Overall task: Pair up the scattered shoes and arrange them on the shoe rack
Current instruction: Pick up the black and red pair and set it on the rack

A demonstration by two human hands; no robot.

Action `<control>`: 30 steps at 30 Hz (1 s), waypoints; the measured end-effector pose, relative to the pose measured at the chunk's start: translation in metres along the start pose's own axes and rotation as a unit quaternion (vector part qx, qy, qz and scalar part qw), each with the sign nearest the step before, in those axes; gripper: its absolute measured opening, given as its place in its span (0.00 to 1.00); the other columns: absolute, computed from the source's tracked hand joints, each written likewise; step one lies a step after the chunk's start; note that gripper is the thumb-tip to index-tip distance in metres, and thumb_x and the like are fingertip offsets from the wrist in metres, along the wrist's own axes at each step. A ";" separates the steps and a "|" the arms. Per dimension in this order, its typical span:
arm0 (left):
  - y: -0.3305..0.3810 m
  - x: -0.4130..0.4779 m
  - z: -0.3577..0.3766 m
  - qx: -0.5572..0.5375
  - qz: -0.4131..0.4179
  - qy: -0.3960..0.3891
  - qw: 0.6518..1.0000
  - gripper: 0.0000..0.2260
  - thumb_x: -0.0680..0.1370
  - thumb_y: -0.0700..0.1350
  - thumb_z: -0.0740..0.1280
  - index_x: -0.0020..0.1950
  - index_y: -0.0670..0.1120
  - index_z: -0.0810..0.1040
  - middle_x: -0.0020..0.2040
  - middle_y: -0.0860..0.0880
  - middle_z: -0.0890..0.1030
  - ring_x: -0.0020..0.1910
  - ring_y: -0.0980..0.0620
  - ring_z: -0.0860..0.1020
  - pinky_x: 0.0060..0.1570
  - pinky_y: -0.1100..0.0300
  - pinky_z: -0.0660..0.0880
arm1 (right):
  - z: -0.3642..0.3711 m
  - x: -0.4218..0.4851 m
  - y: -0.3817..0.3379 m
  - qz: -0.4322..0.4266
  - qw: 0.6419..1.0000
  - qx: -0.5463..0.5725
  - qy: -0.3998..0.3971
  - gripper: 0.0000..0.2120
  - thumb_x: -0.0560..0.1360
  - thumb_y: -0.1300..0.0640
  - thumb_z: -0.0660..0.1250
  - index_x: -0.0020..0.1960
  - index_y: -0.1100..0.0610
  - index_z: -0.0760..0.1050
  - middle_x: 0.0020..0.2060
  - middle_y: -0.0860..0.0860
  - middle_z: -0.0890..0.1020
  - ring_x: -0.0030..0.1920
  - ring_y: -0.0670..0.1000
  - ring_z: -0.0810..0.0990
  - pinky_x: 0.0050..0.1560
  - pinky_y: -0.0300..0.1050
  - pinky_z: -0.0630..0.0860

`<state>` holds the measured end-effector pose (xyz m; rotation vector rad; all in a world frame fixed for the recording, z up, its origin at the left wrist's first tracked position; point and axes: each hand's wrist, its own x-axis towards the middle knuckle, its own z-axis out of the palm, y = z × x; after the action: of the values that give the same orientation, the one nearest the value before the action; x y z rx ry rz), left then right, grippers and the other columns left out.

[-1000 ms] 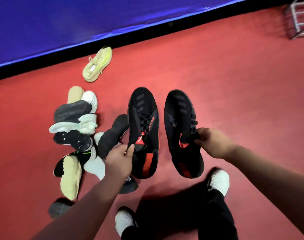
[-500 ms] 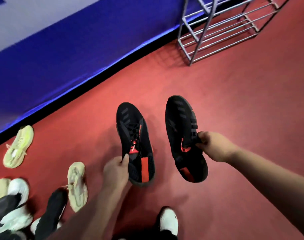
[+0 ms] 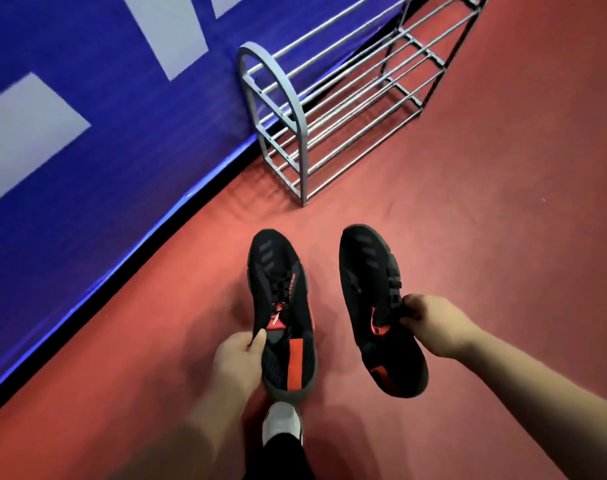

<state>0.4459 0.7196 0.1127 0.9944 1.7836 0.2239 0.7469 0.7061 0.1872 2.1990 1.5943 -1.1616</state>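
**One black shoe in each hand, rack right ahead**

So here's where I'm at. My left hand (image 3: 241, 355) is pinching the left shoe (image 3: 281, 289) by the edge of its opening, thumb on top and fingers curled underneath. My right hand (image 3: 433, 323) is curled around the tongue and lace area of the right shoe (image 3: 371, 289), with the fingers tucked in so you can't really see them. Both hands are closed on their shoes.

The shoes are a matching pair, black with red-orange patches inside and around the heel. They hang side by side with a gap between them, not touching, and both toes point toward the shoe rack (image 3: 302, 150).

The rack is a grey metal one with an arched end frame and several tiers of thin bars. It stands on the red floor (image 3: 485, 202), with its back up against the blue wall (image 3: 122, 150). The pair sits on my side of the rack, a bit short of its arched end and clear of it. The left shoe lines up roughly with that end, and the right shoe is further along toward the rack's middle.

Further back from the rack, below the heel of the left shoe, you can see my own foot in a white sneaker (image 3: 280, 422).
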 end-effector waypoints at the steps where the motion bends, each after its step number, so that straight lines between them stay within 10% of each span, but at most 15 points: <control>1: 0.017 0.009 0.002 0.020 0.014 0.000 1.000 0.17 0.78 0.49 0.64 0.32 0.40 0.73 0.28 0.45 0.73 0.30 0.48 0.71 0.40 0.39 0.76 | -0.006 0.013 0.003 0.003 1.000 0.004 0.005 0.02 0.75 0.59 0.60 0.45 0.55 0.71 0.46 0.55 0.82 0.48 0.58 0.78 0.43 0.45 0.69; 20: 0.150 0.206 0.209 0.126 -0.063 0.024 0.990 0.18 0.79 0.47 0.62 0.30 0.43 0.67 0.26 0.48 0.67 0.28 0.49 0.66 0.31 0.55 0.62 | -0.109 0.324 0.146 -0.031 0.998 0.015 -0.059 0.09 0.75 0.62 0.61 0.53 0.60 0.76 0.51 0.58 0.82 0.53 0.60 0.78 0.47 0.47 0.71; 30: 0.121 0.313 0.302 0.011 -0.043 0.001 0.999 0.17 0.76 0.53 0.62 0.41 0.39 0.78 0.35 0.42 0.80 0.38 0.42 0.80 0.45 0.42 0.79 | -0.101 0.442 0.211 -0.080 0.995 -0.012 -0.063 0.05 0.76 0.62 0.63 0.50 0.59 0.77 0.47 0.55 0.83 0.50 0.57 0.79 0.51 0.47 0.73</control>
<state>0.7259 0.9318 -0.1703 0.9319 1.8296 0.1518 1.0302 0.9967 -0.1056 1.9716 1.7462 -1.2886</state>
